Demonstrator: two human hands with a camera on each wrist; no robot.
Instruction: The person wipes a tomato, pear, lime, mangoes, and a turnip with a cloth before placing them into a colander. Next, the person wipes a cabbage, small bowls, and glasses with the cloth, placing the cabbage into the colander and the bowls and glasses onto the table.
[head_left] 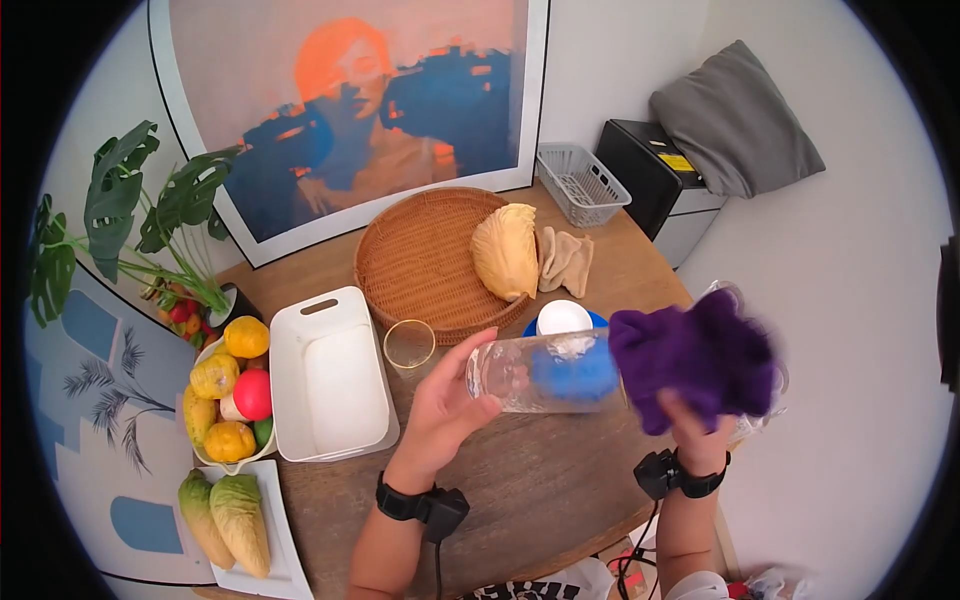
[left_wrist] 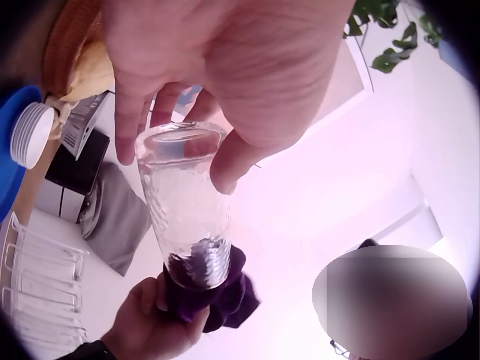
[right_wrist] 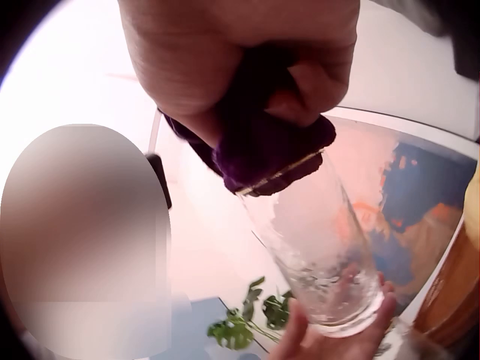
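Note:
My left hand [head_left: 450,410] grips a clear drinking glass [head_left: 515,375] by its base end, thumb on one side and fingers on the other. The glass is tipped on its side above the table, its mouth toward my right hand [head_left: 695,435]. That hand clutches a dark purple cloth [head_left: 690,355], slightly blurred in the head view. In the right wrist view the cloth [right_wrist: 274,154] is bunched over the gold-edged rim, partly inside the mouth. Through the glass wall, purple folds [left_wrist: 199,266] show in the left wrist view.
Behind the glass are a white round item [head_left: 565,317] and something blue. A rack [left_wrist: 49,281] of glasses stands right. Beyond lie a wicker tray [head_left: 420,265] with a cabbage [head_left: 505,250] and a grey basket [head_left: 585,185]. Left: a tumbler [head_left: 409,345], white bin [head_left: 330,380], fruit bowl [head_left: 232,467].

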